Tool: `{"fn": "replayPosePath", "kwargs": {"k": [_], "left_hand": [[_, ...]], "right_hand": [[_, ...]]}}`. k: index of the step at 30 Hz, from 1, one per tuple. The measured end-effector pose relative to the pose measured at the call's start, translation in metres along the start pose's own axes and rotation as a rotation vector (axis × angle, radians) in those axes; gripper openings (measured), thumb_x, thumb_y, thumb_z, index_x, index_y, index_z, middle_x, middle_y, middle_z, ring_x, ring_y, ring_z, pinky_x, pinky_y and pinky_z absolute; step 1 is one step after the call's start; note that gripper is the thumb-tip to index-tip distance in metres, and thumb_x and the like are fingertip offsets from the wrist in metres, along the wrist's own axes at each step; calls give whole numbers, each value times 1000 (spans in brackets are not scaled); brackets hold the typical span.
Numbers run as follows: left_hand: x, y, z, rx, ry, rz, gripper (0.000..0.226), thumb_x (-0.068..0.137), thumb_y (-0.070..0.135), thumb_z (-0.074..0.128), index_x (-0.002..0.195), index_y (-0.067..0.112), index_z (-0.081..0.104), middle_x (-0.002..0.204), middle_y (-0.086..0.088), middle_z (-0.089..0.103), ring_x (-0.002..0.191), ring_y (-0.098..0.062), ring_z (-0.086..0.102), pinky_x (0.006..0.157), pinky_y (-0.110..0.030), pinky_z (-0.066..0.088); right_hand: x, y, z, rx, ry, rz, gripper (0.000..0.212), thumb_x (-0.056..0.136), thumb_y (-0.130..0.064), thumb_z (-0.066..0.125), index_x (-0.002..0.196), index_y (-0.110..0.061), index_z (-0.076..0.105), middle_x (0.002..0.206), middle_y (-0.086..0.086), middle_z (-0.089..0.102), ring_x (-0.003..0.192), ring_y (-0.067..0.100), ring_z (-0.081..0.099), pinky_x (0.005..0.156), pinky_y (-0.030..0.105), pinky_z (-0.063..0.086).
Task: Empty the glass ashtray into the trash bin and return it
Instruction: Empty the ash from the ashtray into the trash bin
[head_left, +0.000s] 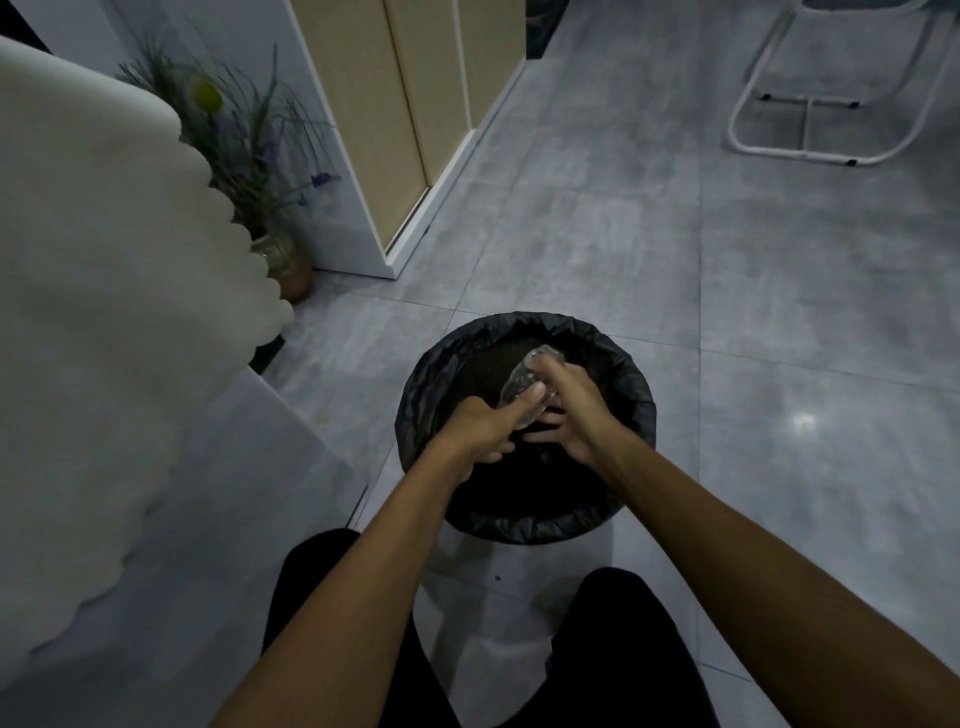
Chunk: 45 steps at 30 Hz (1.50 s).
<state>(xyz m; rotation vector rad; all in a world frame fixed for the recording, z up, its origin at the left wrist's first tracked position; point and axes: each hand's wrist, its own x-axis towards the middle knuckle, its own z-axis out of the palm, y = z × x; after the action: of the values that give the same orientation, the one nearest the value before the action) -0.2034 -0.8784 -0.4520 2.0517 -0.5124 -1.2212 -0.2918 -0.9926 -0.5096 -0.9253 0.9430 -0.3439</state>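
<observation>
A round trash bin (636, 402) lined with a black bag stands on the grey tiled floor right in front of me. Over its opening I hold the clear glass ashtray (521, 383), tipped steeply on its edge. My left hand (480, 431) grips its near side, thumb pressed along the glass. From the right, my right hand (569, 410) wraps around its far side with fingers curled underneath. The bin's inside is too dark to make out.
A table with a white scalloped cloth (104, 291) fills the left. A potted plant (244, 140) stands behind it by a beige cabinet (395, 119). A white chair frame (810, 104) sits at the far right. My dark-trousered legs (613, 649) flank the bin.
</observation>
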Motion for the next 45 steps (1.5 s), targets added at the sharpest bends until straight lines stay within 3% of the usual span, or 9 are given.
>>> {"fn": "replayPosePath", "kwargs": {"k": [4, 8, 11, 15, 19, 24, 30, 34, 45], "left_hand": [[12, -16, -28, 339, 192, 64, 85, 93, 72, 64, 126, -6, 68, 122, -22, 75, 111, -40, 74, 89, -44, 62], [12, -30, -50, 687, 598, 187, 63, 100, 60, 62, 133, 7, 60, 142, -19, 55, 128, -39, 56, 104, -50, 52], [22, -39, -64, 810, 605, 198, 58, 104, 53, 60, 142, 10, 55, 155, -19, 45, 138, -40, 48, 112, -48, 43], [44, -47, -69, 864, 492, 283, 60, 108, 46, 57, 156, 12, 47, 165, -20, 38, 150, -39, 40, 120, -49, 37], [61, -47, -63, 925, 424, 336, 66, 112, 43, 50, 168, 14, 29, 175, -20, 22, 161, -39, 26, 126, -52, 30], [88, -51, -61, 813, 480, 274, 61, 115, 37, 41, 169, 19, 20, 155, -26, 37, 134, -42, 47, 105, -52, 51], [110, -62, -72, 699, 491, 229, 51, 115, 47, 30, 161, 26, 31, 136, -27, 54, 113, -47, 63, 95, -55, 55], [117, -70, -73, 626, 515, 291, 44, 116, 44, 29, 155, 26, 38, 125, -23, 64, 109, -47, 66, 95, -57, 55], [116, -65, -67, 730, 527, 288, 54, 117, 39, 28, 167, 18, 27, 135, -26, 60, 116, -47, 64, 96, -55, 52]], "right_hand": [[8, -17, 2, -249, 48, -18, 80, 73, -51, 81, 141, -30, 45, 133, 8, 58, 113, 33, 63, 87, 55, 61], [19, -21, 1, -569, 64, -90, 72, 76, -56, 79, 139, -38, 48, 133, 5, 58, 113, 28, 62, 84, 42, 59], [23, -20, 0, -1200, 42, -246, 86, 67, -66, 81, 142, -44, 44, 145, 11, 48, 135, 41, 44, 106, 57, 47], [16, -15, 10, -1774, -47, -413, 104, 65, -74, 77, 154, -42, 32, 154, 12, 36, 140, 46, 31, 106, 64, 41], [16, -6, 20, -1841, -98, -421, 109, 66, -75, 76, 157, -39, 28, 155, 12, 34, 140, 45, 30, 107, 64, 38], [12, -2, 20, -1871, -186, -481, 109, 67, -80, 71, 159, -42, 26, 156, 12, 32, 141, 43, 30, 109, 62, 36], [9, -4, 15, -1858, -285, -491, 111, 67, -78, 72, 160, -43, 23, 160, 7, 29, 142, 41, 27, 111, 62, 34], [5, -8, 12, -1760, -205, -489, 113, 66, -74, 76, 160, -35, 25, 160, 6, 33, 140, 39, 31, 109, 61, 39], [-2, -19, 20, -1700, -230, -521, 111, 65, -70, 80, 158, -36, 30, 158, 2, 35, 139, 38, 33, 108, 58, 40]]}}
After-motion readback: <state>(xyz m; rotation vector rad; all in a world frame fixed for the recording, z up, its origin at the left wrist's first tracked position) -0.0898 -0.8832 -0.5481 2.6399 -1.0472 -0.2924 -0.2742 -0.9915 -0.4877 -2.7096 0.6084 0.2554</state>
